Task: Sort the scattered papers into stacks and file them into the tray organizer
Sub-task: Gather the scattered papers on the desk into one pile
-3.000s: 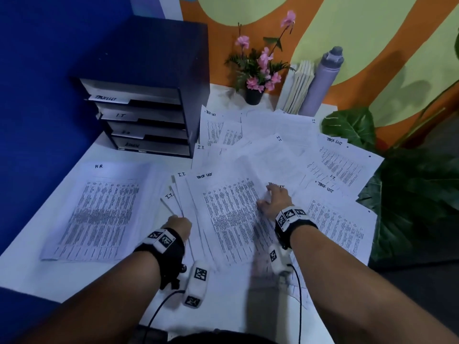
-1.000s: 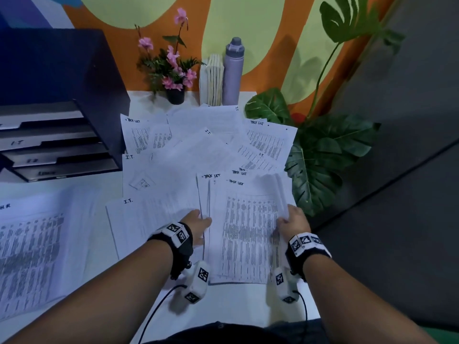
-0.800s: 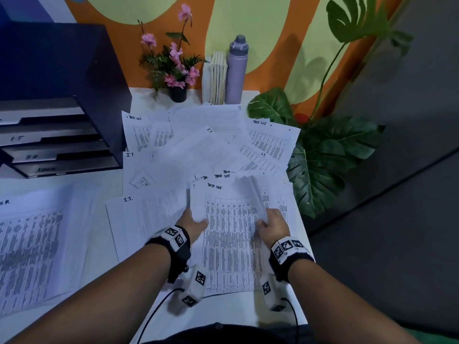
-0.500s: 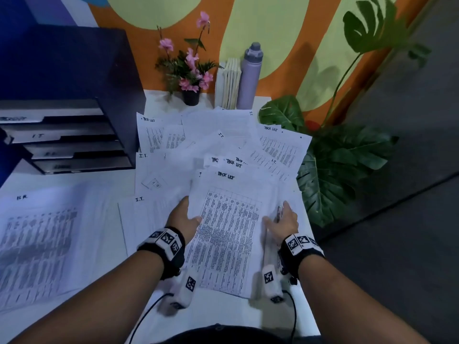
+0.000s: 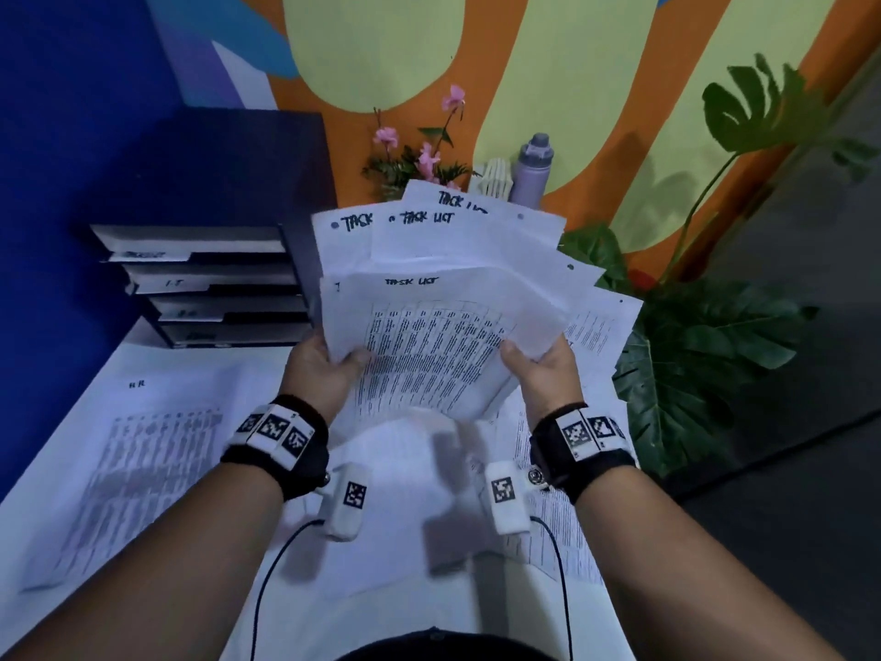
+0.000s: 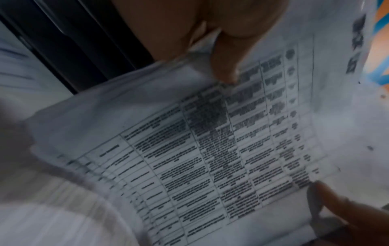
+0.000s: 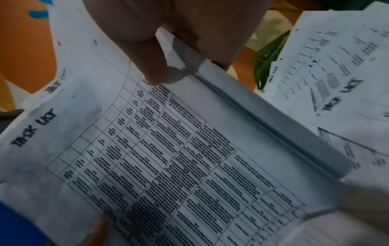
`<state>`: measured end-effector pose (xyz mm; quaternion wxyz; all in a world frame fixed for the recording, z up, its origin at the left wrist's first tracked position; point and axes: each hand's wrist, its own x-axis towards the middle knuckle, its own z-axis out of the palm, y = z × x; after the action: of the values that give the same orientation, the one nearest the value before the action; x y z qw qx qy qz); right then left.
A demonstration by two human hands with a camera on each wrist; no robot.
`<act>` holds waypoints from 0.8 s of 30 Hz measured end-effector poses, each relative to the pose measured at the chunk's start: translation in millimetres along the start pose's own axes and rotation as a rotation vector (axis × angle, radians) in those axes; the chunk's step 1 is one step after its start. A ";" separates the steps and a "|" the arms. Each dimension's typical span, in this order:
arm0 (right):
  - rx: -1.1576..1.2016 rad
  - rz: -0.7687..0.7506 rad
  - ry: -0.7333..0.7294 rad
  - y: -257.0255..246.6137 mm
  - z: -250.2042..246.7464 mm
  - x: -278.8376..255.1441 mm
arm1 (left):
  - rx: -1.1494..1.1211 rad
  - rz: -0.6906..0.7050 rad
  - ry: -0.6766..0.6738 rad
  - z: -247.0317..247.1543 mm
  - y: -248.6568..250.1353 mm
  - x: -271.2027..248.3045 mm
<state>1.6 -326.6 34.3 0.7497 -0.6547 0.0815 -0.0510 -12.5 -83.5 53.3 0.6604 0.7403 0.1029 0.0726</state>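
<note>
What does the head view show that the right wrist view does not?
Only the head view shows the dark tray organizer, the flat HR-headed paper stack, the lilac bottle and the left hand.

Only the right wrist view shows the right thumb pinching the sheets' edge close up.

Both show the fanned white TASK LIST sheets held by the right hand.

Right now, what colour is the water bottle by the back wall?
Pale lavender bottle with a grey cap, clearest in the head view.
</note>
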 end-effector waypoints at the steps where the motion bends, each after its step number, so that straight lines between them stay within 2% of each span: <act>1: 0.017 0.023 0.002 5.2 0.0 -2.0 | -0.005 -0.012 -0.018 -5.2 -2.3 -2.1; 4: 0.010 0.108 0.021 13.9 0.2 -9.7 | -0.055 -0.070 -0.113 -11.6 -5.6 -7.8; 5: 0.019 0.123 0.024 16.1 1.8 -11.3 | 0.018 -0.047 -0.143 -14.6 -6.1 -9.5; 7: 0.060 0.155 0.023 17.8 3.7 -14.1 | 0.109 0.006 -0.146 -17.9 -3.0 -12.2; 8: 0.089 0.168 0.015 15.9 4.5 -14.9 | 0.068 -0.017 -0.137 -19.3 -3.8 -12.9; 10: 0.118 0.131 -0.037 8.3 5.8 -15.9 | 0.069 -0.032 -0.044 -22.6 -4.8 -11.5; 15: -0.026 0.024 -0.091 -16.5 27.9 -24.3 | 0.082 -0.087 0.007 -27.5 -14.6 -9.0; 20: -0.100 -0.099 -0.133 -17.2 44.8 -38.1 | 0.054 -0.142 0.097 -23.5 -19.7 -18.1; 22: -0.126 -0.162 -0.159 -16.9 41.3 -41.4 | -0.060 -0.124 0.102 -24.5 -15.6 -17.4; 24: -0.177 -0.262 -0.137 -22.5 38.4 -41.9 | -0.103 -0.044 0.138 -22.8 -5.2 -15.4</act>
<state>-31.6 -284.6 63.9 0.6797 -0.7253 -0.0519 -0.0961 -33.2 -64.8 51.2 0.6905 0.6961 0.1603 0.1142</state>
